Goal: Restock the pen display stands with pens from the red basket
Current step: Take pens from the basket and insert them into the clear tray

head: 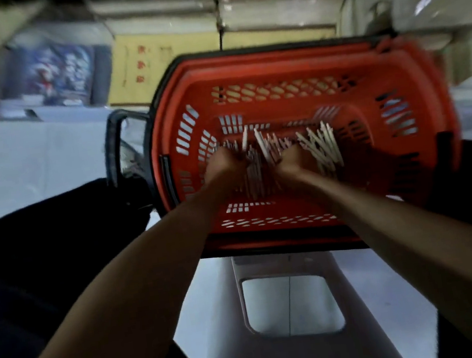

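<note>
A red basket (pixel 421 128) with slotted walls stands in front of me on a pale stool. Several white pens (pixel 319 144) lie loose on its floor. Both my arms reach down into it. My left hand (pixel 225 162) has its fingers curled around a bunch of pens near the basket's left middle. My right hand (pixel 294 158) is close beside it, fingers curled over more pens. The frame is blurred, so the exact grip is hard to read. No pen display stand is in view.
The basket's black handle (pixel 113 153) hangs over its left side. The pale stool (pixel 292 307) under the basket has a rectangular hole in its seat. Dark clothing fills the lower left. Boxes and packaged goods line the back wall.
</note>
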The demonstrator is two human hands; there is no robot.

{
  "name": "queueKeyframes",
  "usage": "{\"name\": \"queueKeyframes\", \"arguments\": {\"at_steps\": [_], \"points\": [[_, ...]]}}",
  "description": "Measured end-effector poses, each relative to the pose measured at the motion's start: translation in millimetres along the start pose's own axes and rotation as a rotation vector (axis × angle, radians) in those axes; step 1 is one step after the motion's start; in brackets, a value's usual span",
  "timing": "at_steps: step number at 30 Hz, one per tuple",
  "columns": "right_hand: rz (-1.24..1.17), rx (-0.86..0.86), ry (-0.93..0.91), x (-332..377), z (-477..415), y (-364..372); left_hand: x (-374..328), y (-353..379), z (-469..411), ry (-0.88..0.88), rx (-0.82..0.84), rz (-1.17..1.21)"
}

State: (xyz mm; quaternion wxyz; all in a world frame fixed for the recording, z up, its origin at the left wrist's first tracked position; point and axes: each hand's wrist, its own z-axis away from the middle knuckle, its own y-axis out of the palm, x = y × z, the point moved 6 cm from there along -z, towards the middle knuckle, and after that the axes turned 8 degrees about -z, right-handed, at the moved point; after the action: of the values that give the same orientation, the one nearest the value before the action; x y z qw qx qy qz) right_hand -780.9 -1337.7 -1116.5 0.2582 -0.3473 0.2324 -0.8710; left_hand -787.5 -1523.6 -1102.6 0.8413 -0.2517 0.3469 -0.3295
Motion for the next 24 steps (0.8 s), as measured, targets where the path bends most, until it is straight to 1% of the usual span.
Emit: {"name": "queueKeyframes", "arguments": {"at_steps": [1,3,4,8,10,11,13,15,17,20,22,24], "points": [[-0.018,-0.006,0.005,11,13,-11,-5,-10,9,0.008,0.018,0.021],[-0.018,0.045,-0.034,34,43,-32,-15,-31,30,0.059,0.04,0.093],[-0.059,0.043,-0.051,45,62,-45,-19,-43,39,0.08,0.019,0.128],[-0.343,0.067,-0.153,67,130,-84,-39,-93,95,0.15,-0.078,0.395],[-0.441,0.063,-0.245,75,164,-104,-48,-115,135,0.253,-0.089,0.546],[-0.481,0.067,-0.285,77,183,-113,-48,-125,158,0.286,-0.094,0.584],[-0.535,0.081,-0.339,75,221,-130,-37,-135,196,0.292,-0.08,0.653],[-0.556,0.098,-0.377,66,254,-140,-28,-142,229,0.253,-0.077,0.777],[-0.626,0.083,-0.38,54,279,-148,-26,-148,254,0.253,-0.073,0.87],[-0.643,0.036,-0.399,49,296,-159,-29,-147,286,0.294,0.053,0.99],[-0.631,0.012,-0.442,54,299,-164,-26,-142,297,0.285,0.137,1.048],[-0.632,-0.016,-0.444,58,301,-163,-26,-136,303,0.274,0.189,1.119]]}}
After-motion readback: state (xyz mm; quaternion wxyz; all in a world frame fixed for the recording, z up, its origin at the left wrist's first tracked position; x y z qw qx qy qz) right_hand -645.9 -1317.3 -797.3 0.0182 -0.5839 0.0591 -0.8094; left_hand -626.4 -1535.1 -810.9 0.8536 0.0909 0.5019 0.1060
